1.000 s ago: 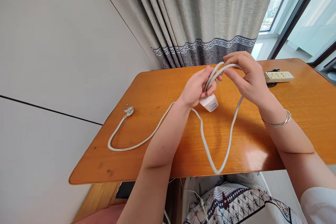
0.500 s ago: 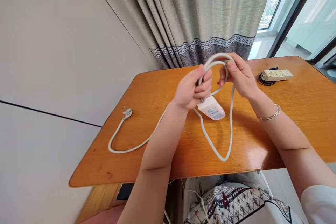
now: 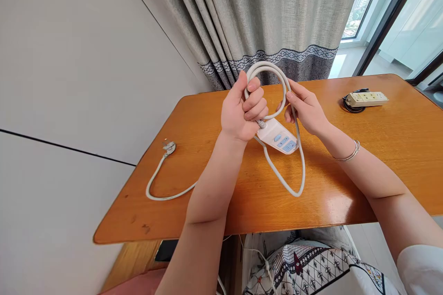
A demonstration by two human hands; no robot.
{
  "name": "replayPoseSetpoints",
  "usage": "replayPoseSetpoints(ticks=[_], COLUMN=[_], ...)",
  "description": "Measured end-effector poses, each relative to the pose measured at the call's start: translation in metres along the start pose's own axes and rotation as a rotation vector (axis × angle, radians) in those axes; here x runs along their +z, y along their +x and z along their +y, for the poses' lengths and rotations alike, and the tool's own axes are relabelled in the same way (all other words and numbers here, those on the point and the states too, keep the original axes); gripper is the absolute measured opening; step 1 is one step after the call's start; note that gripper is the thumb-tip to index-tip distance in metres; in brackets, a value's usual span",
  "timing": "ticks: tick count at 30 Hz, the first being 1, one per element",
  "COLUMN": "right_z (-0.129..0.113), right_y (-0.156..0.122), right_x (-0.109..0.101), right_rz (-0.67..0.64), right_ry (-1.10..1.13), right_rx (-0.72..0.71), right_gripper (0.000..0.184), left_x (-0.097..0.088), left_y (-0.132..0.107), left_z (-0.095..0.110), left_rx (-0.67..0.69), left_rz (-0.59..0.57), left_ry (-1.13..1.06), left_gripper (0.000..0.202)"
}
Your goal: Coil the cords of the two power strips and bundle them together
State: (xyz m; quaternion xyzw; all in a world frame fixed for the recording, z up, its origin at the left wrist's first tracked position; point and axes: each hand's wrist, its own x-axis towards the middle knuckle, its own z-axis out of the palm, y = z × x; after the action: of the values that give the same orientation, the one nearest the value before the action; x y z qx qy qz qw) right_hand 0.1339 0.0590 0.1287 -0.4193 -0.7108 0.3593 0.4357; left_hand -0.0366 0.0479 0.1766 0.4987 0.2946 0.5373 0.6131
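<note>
My left hand (image 3: 242, 113) is closed round loops of a white power cable (image 3: 273, 71), held up above the orange wooden table (image 3: 380, 156). The white power strip (image 3: 278, 136) with blue buttons hangs just below that fist. My right hand (image 3: 304, 110), with a thin bracelet on the wrist, pinches the right side of the cable loop. A long slack loop (image 3: 294, 189) droops onto the table. The cable trails left across the table to its plug (image 3: 169, 147) near the left edge.
A second, cream power strip (image 3: 367, 98) with a dark coiled cord lies at the far right of the table. Grey curtains (image 3: 270, 14) hang behind, a white wall (image 3: 69, 78) stands to the left. Patterned fabric (image 3: 304, 267) lies below the table's near edge.
The coil has been raised and grown by a turn. The hanging slack loop has shortened, pulled off the table's near edge. The power strip has swung face up.
</note>
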Motion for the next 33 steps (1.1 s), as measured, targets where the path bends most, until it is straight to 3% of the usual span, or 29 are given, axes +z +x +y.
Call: replayPoseSetpoints(ticks=[4, 8, 13, 16, 19, 23, 28, 33], right_z=[0.005, 0.004, -0.024, -0.042, -0.051, -0.051, -0.041, -0.036], right_y=[0.0, -0.007, -0.023, -0.032, -0.038, -0.041, -0.038, -0.034], right_x=[-0.003, 0.003, 0.017, 0.02, 0.016, 0.008, 0.006, 0.004], right_rz=[-0.057, -0.198, -0.323, -0.379, -0.405, -0.404, -0.357, -0.245], right_ry=[-0.151, -0.514, -1.043, -1.189, -1.184, -0.993, -0.7, -0.578], right_rx=[-0.039, -0.043, 0.182, 0.188, 0.109, -0.022, -0.144, -0.111], right_gripper=[0.058, 0.072, 0.077, 0.07, 0.065, 0.054, 0.031, 0.03], left_x=[-0.004, -0.007, 0.0, 0.006, 0.009, 0.008, 0.002, -0.002], left_y=[0.0, 0.001, 0.004, 0.007, 0.009, 0.008, 0.005, 0.003], left_z=[0.001, 0.009, 0.012, 0.003, -0.009, -0.022, -0.03, -0.03], left_rx=[0.031, 0.077, 0.1, 0.12, 0.225, 0.367, 0.365, 0.425], left_rz=[0.025, 0.077, 0.146, 0.137, 0.087, -0.001, -0.072, -0.102], left_ry=[-0.008, -0.068, -0.202, -0.217, -0.181, -0.045, 0.072, 0.035], left_gripper=[0.047, 0.048, 0.054, 0.055, 0.053, 0.05, 0.05, 0.05])
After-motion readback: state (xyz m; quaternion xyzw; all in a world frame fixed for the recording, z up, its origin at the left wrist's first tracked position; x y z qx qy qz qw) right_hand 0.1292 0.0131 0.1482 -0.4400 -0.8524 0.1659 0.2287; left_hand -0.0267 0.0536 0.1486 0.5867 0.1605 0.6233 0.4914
